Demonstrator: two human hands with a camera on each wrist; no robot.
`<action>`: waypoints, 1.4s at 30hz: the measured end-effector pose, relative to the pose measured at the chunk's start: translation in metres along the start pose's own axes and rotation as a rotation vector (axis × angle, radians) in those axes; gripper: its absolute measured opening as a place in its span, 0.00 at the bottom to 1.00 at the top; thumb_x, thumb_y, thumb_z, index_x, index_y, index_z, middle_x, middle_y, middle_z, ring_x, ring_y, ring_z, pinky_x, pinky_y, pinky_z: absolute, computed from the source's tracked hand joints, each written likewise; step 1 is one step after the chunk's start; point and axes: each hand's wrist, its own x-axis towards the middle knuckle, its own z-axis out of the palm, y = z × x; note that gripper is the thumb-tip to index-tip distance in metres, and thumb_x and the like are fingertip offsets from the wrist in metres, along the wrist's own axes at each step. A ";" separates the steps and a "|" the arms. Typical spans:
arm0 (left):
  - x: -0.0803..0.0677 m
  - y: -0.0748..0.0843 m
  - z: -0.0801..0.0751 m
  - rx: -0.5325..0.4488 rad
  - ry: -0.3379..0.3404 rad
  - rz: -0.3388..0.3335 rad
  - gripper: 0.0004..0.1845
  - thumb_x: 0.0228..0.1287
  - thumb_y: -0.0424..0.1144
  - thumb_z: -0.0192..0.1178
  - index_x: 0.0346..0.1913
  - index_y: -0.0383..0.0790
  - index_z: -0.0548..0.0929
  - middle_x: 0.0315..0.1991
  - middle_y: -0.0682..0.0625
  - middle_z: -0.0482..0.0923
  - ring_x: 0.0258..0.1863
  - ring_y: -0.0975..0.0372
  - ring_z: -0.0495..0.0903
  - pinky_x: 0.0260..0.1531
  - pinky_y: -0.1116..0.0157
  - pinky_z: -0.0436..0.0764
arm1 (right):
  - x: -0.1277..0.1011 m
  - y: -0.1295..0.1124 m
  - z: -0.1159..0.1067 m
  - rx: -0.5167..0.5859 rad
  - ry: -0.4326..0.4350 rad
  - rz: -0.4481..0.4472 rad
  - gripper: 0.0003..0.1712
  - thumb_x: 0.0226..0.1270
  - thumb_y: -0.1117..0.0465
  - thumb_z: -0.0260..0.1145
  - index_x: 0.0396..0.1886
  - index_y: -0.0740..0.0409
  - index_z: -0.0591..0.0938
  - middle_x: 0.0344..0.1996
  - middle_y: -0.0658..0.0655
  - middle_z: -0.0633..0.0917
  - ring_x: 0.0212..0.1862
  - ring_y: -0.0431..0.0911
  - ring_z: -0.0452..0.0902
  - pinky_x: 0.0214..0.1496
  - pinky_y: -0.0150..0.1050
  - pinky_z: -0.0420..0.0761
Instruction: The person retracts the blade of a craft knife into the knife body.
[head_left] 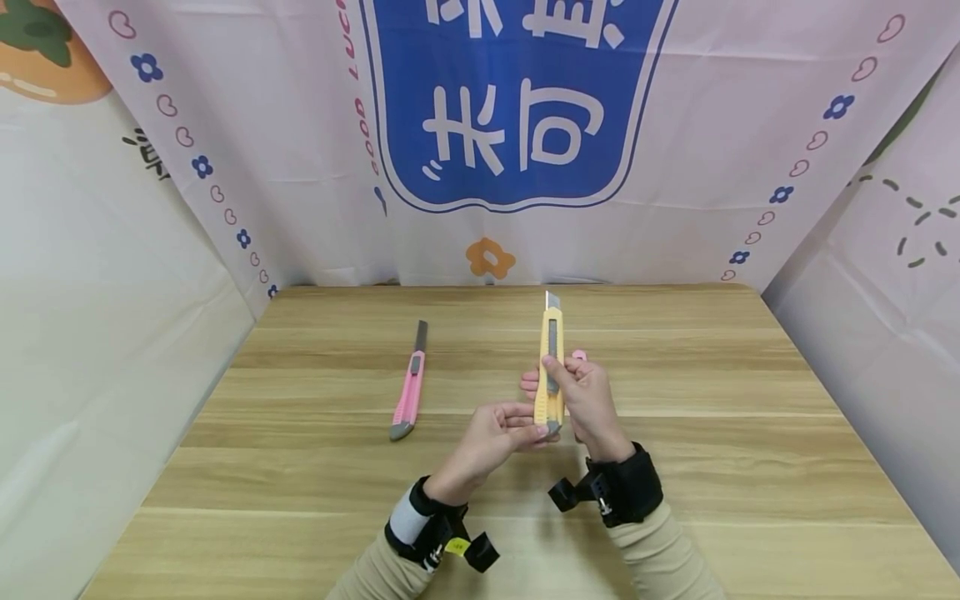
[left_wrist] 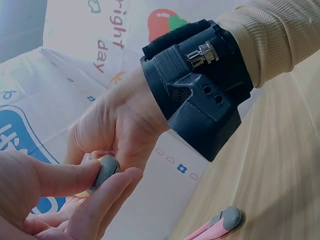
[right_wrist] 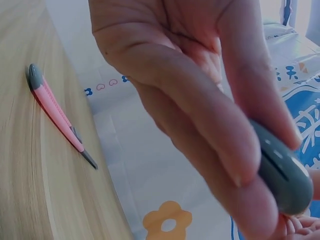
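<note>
Two hands on a yellow knife above the counter

The right hand (head_left: pixel 588 400) wraps the yellow knife (head_left: pixel 551 367) upright over the counter (head_left: pixel 675 467), its blade tip out at the top, thumb on what looks like the slider. The left hand (head_left: pixel 498 433) pinches the grey end cap (left_wrist: pixel 106 170) at the bottom. A pink knife (head_left: pixel 409 392) lies flat to the left, well apart, blade out, nothing between. A printed cloth (head_left: pixel 517 108) hangs behind.
</note>
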 end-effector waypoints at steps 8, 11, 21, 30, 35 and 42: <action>0.001 -0.001 -0.001 -0.026 -0.007 0.003 0.19 0.64 0.27 0.58 0.57 0.22 0.75 0.52 0.30 0.81 0.43 0.60 0.88 0.48 0.68 0.86 | 0.002 0.000 -0.002 -0.005 -0.023 0.009 0.20 0.73 0.65 0.55 0.54 0.80 0.74 0.30 0.53 0.91 0.33 0.40 0.89 0.50 0.44 0.87; 0.001 -0.001 -0.001 -0.027 -0.007 0.007 0.19 0.65 0.28 0.58 0.57 0.23 0.75 0.51 0.30 0.81 0.44 0.60 0.88 0.49 0.65 0.86 | 0.003 0.001 -0.003 -0.019 -0.028 0.027 0.22 0.73 0.62 0.56 0.55 0.78 0.74 0.32 0.53 0.91 0.35 0.39 0.89 0.49 0.40 0.87; 0.002 -0.002 0.001 -0.061 0.035 0.017 0.19 0.65 0.29 0.59 0.57 0.24 0.75 0.51 0.30 0.82 0.45 0.57 0.88 0.54 0.57 0.84 | 0.002 -0.003 -0.003 0.035 -0.001 0.026 0.24 0.73 0.57 0.57 0.59 0.73 0.71 0.35 0.53 0.91 0.44 0.44 0.88 0.50 0.36 0.88; 0.001 -0.002 0.003 -0.088 0.116 0.040 0.19 0.62 0.28 0.61 0.56 0.26 0.77 0.47 0.34 0.85 0.37 0.65 0.87 0.51 0.59 0.86 | 0.000 -0.004 0.006 0.030 0.081 0.070 0.27 0.74 0.53 0.56 0.53 0.76 0.75 0.24 0.46 0.90 0.31 0.38 0.88 0.42 0.34 0.89; 0.000 -0.002 0.003 -0.082 0.111 0.048 0.19 0.62 0.29 0.62 0.56 0.26 0.77 0.48 0.32 0.84 0.39 0.63 0.88 0.49 0.61 0.87 | -0.002 -0.001 0.009 0.014 0.116 0.011 0.26 0.74 0.54 0.55 0.50 0.78 0.77 0.19 0.43 0.88 0.28 0.38 0.88 0.37 0.34 0.89; -0.001 -0.001 0.003 -0.076 0.096 0.038 0.18 0.63 0.29 0.61 0.55 0.26 0.77 0.48 0.32 0.84 0.40 0.62 0.88 0.52 0.56 0.85 | -0.002 0.001 0.008 0.017 0.110 -0.059 0.23 0.74 0.60 0.56 0.48 0.82 0.76 0.20 0.48 0.89 0.26 0.39 0.87 0.35 0.35 0.89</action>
